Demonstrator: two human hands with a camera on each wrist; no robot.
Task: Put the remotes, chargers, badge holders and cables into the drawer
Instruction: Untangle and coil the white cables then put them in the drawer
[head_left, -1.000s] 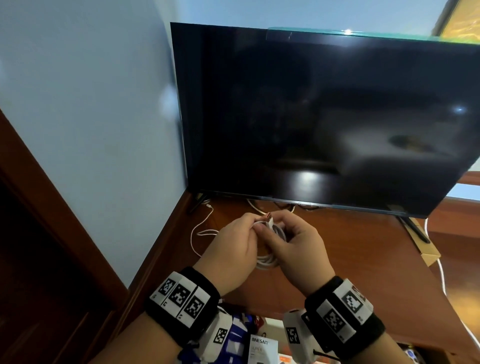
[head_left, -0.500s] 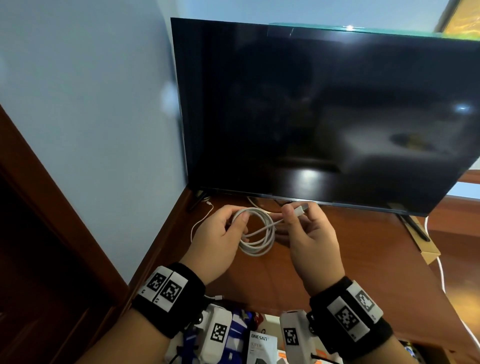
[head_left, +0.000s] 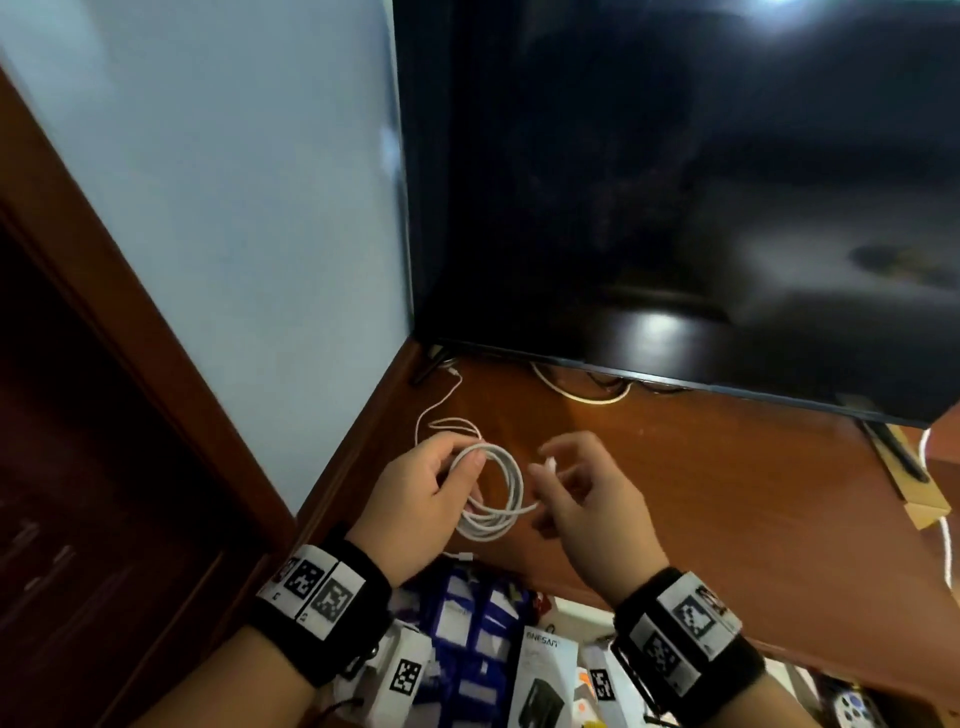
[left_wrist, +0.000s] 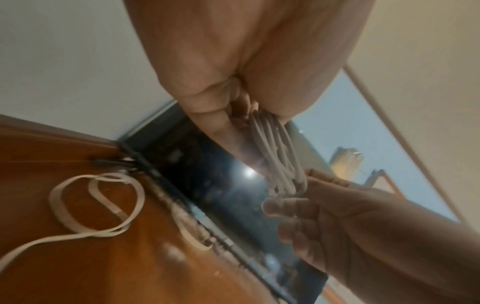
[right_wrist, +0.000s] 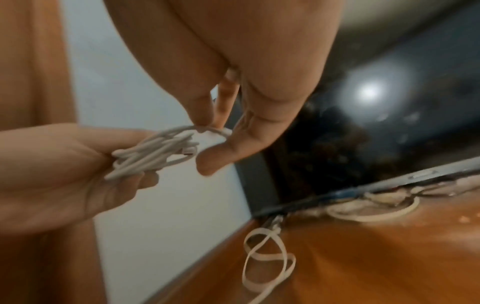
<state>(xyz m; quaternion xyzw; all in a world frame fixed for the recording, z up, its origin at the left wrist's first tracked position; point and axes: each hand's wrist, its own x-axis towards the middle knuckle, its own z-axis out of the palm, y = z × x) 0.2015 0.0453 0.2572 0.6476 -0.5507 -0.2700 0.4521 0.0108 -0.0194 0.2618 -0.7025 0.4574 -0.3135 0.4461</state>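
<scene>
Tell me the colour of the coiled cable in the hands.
White; the coiled cable shows best in the head view.

Bare left hand (head_left: 415, 499) and right hand (head_left: 592, 509), each wrist in a black band (head_left: 332, 623) bearing white square-code tags, white camera blocks beneath.

The wooden tabletop (head_left: 727, 493) runs reddish-brown and glossy from the wall corner at ten o'clock toward four o'clock; on it, at twelve o'clock, stands the dark television (head_left: 675, 208) on thin black feet (head_left: 431, 366). A loose white cable (head_left: 447, 410) lies looped on the wood at ten o'clock, near the left foot; another white cable (head_left: 582, 392) curves out from beneath the screen's lower edge; a cardboard box (head_left: 919, 499) sits at the three o'clock edge.
</scene>
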